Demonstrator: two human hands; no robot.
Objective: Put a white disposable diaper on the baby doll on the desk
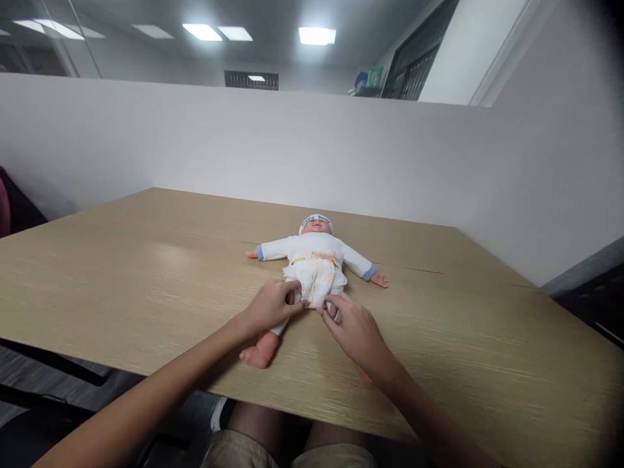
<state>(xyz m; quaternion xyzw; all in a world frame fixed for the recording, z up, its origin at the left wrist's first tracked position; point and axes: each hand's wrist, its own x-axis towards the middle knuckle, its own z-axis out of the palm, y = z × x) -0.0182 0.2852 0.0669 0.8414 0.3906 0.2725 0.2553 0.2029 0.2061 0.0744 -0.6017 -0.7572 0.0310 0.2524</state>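
A baby doll (316, 244) lies on its back with its head away from me and its arms spread. It wears a white top with blue cuffs and a white headband. Over its hips is a white diaper (316, 276) with orange marks along the waist. My left hand (273, 304) pinches the diaper's edge near the crotch on the left. On the other side, my right hand (353, 325) has its fingertips closed on the opposite edge. One bare foot (260, 351) shows below my left hand; my right hand and forearm mostly cover the other leg.
The doll lies on a wooden table (170, 292) whose near edge crosses above my lap. A white wall (244, 149) with a glass pane above it stands behind the table. A dark chair (19, 201) is at the far left.
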